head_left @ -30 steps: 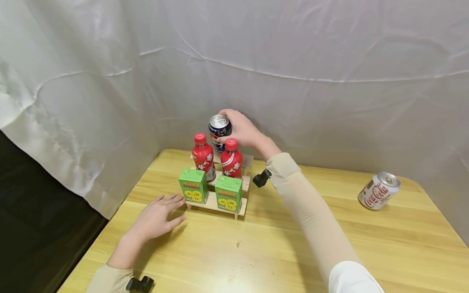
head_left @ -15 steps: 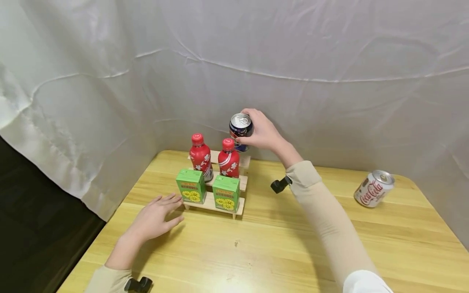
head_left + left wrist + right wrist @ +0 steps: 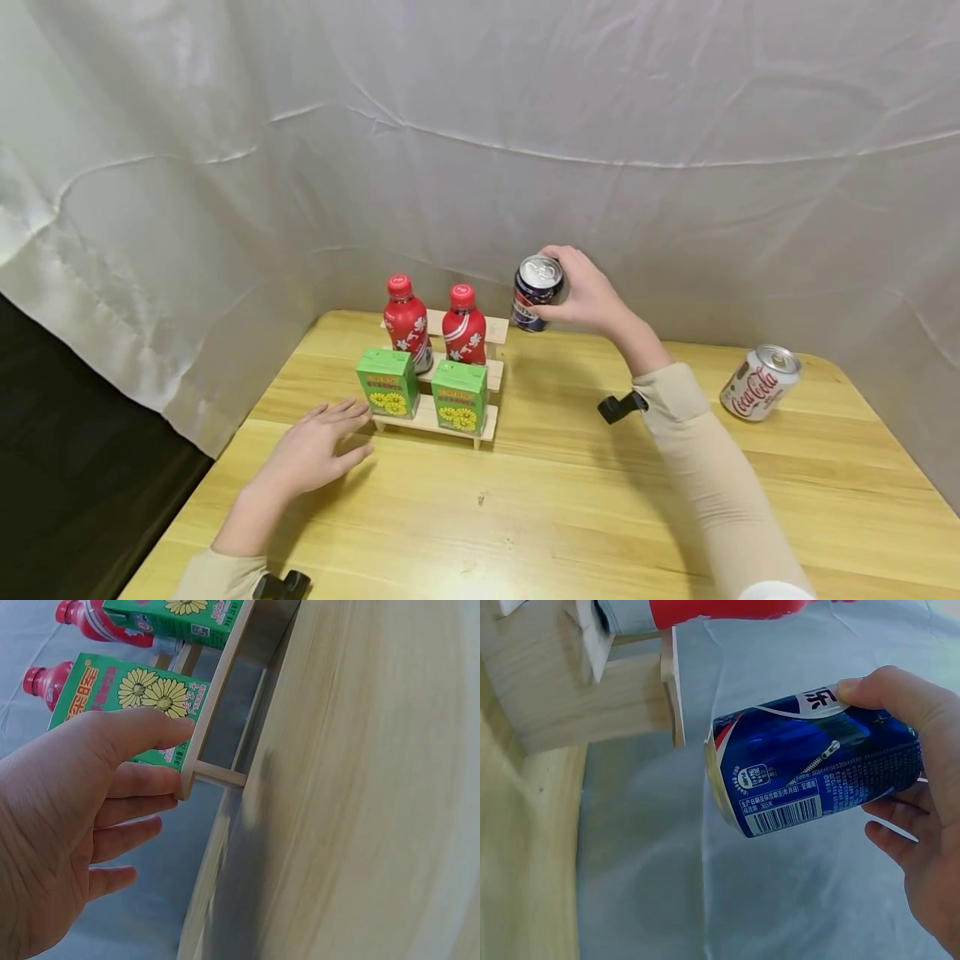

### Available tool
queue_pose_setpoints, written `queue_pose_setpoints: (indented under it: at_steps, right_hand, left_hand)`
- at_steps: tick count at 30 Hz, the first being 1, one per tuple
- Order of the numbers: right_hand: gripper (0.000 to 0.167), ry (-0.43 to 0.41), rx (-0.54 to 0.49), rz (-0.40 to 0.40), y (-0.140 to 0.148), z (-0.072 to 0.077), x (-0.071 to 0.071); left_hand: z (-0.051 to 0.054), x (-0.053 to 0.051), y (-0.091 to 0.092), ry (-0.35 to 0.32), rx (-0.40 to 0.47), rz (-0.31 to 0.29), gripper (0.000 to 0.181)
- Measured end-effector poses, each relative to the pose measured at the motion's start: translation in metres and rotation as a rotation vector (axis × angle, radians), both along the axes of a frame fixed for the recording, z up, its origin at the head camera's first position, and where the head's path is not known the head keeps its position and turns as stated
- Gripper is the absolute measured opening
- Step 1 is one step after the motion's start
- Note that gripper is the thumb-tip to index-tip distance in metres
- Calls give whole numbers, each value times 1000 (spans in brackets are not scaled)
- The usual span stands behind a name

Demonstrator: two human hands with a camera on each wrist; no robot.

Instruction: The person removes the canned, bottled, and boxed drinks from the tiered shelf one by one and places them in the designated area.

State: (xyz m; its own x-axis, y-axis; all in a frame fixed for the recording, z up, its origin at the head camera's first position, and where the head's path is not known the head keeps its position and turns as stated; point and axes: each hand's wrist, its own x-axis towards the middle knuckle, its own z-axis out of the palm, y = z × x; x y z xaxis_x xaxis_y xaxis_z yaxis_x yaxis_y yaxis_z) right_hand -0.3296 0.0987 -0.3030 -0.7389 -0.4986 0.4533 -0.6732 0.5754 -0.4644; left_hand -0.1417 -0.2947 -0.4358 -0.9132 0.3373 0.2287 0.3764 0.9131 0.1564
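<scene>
Wooden table (image 3: 570,500): right hand (image 3: 591,292) grips blue can (image 3: 533,305) beside rack (image 3: 426,417), likely a carry needing steady lowering; left hand (image 3: 311,450) loose near rack.

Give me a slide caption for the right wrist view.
The right hand grips a blue can, apart from the wooden rack and its red bottle.

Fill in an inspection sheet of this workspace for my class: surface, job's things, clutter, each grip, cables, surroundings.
Surface: wooden table, small mark toward the front.
Job's things: dark blue can, beside the stepped wooden stand; two red bottles on its middle step, two green cartons on its front step.
Clutter: Coca-Cola can, table's right side.
Left grip: relaxed near the left carton; contact unclear.
Right grip: holds the dark blue can.
Cables: nothing seen.
Surroundings: pale grey fabric behind.
</scene>
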Motion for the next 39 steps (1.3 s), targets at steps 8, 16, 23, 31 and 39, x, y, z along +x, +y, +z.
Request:
queue_pose_setpoints:
  at_steps: [8, 16, 23, 31, 39]
  right_hand:
    - [77, 15, -36, -58, 40, -18, 21]
    - [77, 48, -39, -139, 83, -34, 39]
    - [75, 52, -3, -194, 116, -48, 49]
    - [74, 56, 31, -220, 144, -58, 59]
    - [75, 100, 17, -251, 166, -71, 66]
  left_hand:
    - [-2, 2, -1, -5, 8, 2, 54]
    - [-1, 0, 0, 5, 11, -5, 54]
    - [-2, 2, -1, -2, 15, -4, 53]
    - [-2, 5, -2, -4, 24, 3, 53]
    - [-2, 3, -1, 14, 25, -6, 53]
